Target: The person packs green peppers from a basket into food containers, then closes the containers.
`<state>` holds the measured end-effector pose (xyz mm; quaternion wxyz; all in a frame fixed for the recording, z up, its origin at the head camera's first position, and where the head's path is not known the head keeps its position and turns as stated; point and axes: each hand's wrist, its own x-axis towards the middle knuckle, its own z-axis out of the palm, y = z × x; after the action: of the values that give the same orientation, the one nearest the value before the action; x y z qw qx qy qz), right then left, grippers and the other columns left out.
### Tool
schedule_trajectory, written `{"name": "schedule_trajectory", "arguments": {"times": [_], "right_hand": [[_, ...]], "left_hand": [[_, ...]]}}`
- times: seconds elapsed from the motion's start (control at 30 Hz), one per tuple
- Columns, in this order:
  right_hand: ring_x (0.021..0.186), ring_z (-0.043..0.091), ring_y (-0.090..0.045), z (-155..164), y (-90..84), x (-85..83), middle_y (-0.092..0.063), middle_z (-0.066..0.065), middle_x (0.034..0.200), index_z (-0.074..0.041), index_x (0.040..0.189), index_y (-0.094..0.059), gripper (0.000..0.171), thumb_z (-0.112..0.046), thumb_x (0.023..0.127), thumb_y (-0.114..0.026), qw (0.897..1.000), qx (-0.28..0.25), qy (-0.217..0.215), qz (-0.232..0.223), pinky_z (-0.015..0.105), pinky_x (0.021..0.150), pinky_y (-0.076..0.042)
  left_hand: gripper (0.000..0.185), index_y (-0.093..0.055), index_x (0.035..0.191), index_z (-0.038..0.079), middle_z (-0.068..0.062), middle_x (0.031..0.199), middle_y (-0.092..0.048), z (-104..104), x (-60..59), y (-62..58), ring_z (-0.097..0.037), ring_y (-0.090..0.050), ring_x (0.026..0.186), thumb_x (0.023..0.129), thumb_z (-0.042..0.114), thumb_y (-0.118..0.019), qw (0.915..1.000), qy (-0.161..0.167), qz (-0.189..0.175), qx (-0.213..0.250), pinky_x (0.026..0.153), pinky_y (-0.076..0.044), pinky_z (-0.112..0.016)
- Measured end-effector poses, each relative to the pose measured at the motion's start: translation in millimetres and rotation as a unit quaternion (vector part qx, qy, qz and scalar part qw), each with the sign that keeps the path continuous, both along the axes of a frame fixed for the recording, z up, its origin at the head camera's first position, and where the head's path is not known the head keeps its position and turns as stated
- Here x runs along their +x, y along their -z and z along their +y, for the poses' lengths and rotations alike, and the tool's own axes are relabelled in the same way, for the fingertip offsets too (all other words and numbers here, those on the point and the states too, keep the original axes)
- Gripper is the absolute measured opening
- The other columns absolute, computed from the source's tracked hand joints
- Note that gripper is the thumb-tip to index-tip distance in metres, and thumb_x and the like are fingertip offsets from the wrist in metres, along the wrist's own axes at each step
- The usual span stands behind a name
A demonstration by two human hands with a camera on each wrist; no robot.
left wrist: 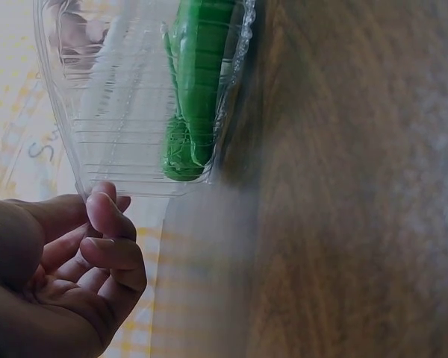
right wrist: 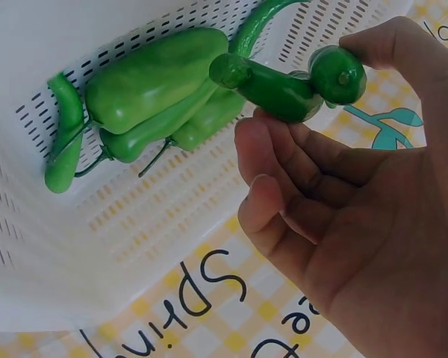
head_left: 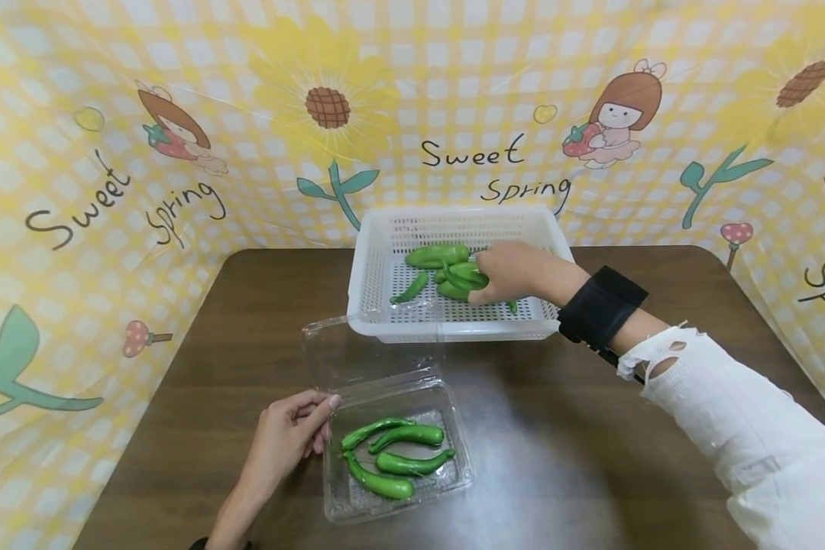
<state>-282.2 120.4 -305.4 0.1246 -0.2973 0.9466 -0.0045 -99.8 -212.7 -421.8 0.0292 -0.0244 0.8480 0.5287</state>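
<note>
At twelve o'clock, over the white basket (head_left: pixel 371 267), the right hand (head_left: pixel 512 273) pinches a green pepper (right wrist: pixel 284 86). At seven o'clock, the left hand (head_left: pixel 290 435), fingers loosely curled, touches the clear box (head_left: pixel 454 481).

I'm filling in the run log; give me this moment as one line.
right hand: pinches green pepper over white basket | left hand: touches clear clamshell box | box: four peppers inside
</note>
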Motion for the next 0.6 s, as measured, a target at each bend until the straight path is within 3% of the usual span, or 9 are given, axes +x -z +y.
{"name": "schedule_trajectory", "arguments": {"times": [0.37,0.6], "right_hand": [[0.06,0.016,-0.047,2,1.5,2.8,-0.051,0.002,0.07,-0.01,0.079,-0.057,0.035,-0.044,0.087,-0.065,1.0,-0.02,0.003,0.004,0.026,0.054,-0.035],[0.064,0.018,-0.048,3,1.5,11.8,-0.052,0.002,0.074,-0.01,0.082,-0.058,0.037,-0.045,0.088,-0.064,1.0,0.005,-0.002,0.019,0.028,0.056,-0.036]], "left_hand": [[0.025,-0.073,0.093,0.006,-0.006,0.058,-0.063,0,-0.9,-2.2,-0.017,-0.054,0.042,0.095,0.03,-0.067,0.9998,-0.001,0.005,-0.018,0.038,-0.045,-0.028],[0.025,-0.073,0.095,0.007,-0.007,0.059,-0.063,2,-1.5,-0.3,-0.018,-0.054,0.042,0.095,0.031,-0.067,0.9999,0.006,0.0,-0.011,0.038,-0.045,-0.028]]}}
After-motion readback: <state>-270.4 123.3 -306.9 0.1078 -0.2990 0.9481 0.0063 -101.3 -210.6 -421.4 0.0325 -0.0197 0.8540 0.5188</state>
